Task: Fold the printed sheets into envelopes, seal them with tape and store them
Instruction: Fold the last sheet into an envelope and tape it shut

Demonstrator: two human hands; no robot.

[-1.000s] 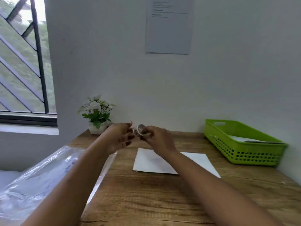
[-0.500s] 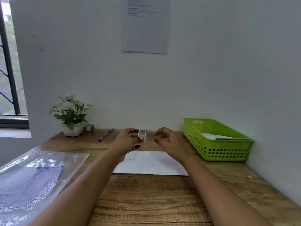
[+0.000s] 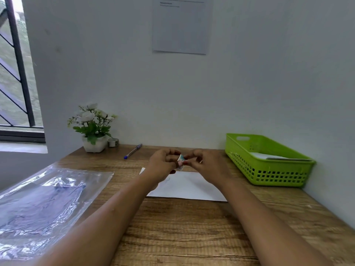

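A small roll of clear tape (image 3: 181,158) is held up above the desk between both hands. My left hand (image 3: 163,166) grips the roll with curled fingers. My right hand (image 3: 206,165) pinches at the roll's right side with fingertips; any pulled tape strip is too small to make out. Below the hands a folded white sheet (image 3: 189,187) lies flat on the wooden desk (image 3: 172,227). A green plastic basket (image 3: 269,173) at the right holds white folded paper (image 3: 269,156).
A clear plastic sleeve (image 3: 46,204) with paper inside lies at the left desk edge. A potted white flower (image 3: 92,129), a second tape roll (image 3: 113,142) and a blue pen (image 3: 133,151) sit at the back by the wall. A printed sheet (image 3: 181,24) hangs on the wall.
The view has swung right then slightly back. My right hand, which had drawn away from the roll, is back pinching at it; the left hand kept holding the roll.
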